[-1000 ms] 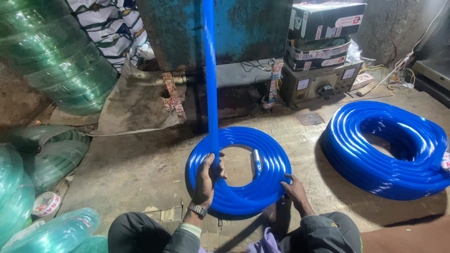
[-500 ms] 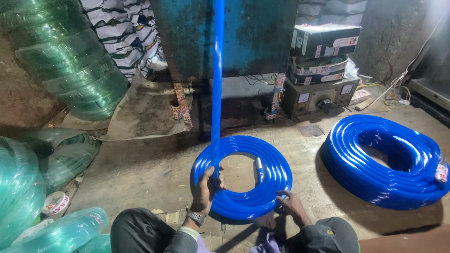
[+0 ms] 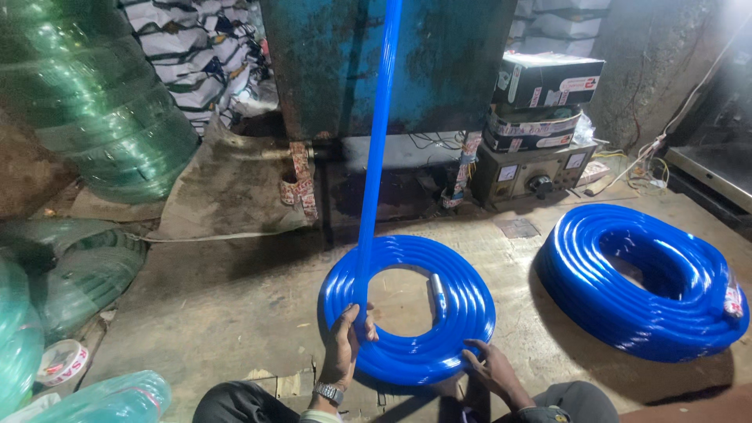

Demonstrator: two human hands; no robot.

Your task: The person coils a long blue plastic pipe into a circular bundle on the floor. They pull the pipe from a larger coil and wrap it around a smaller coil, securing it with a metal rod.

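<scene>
My left hand (image 3: 345, 348) gripped the blue hose (image 3: 374, 180) at frame centre. My right hand (image 3: 489, 368) lay open, fingers spread, on the hose coil (image 3: 462, 313) on the floor.

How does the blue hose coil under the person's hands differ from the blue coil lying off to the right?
The near coil is thinner, with fewer turns; the far coil is thicker and wider. A hose strand rises from the near coil; none rises from the far coil. The left hand and right hand touch the near coil; the far coil lies untouched. Both are glossy blue, flat on the floor.
</scene>
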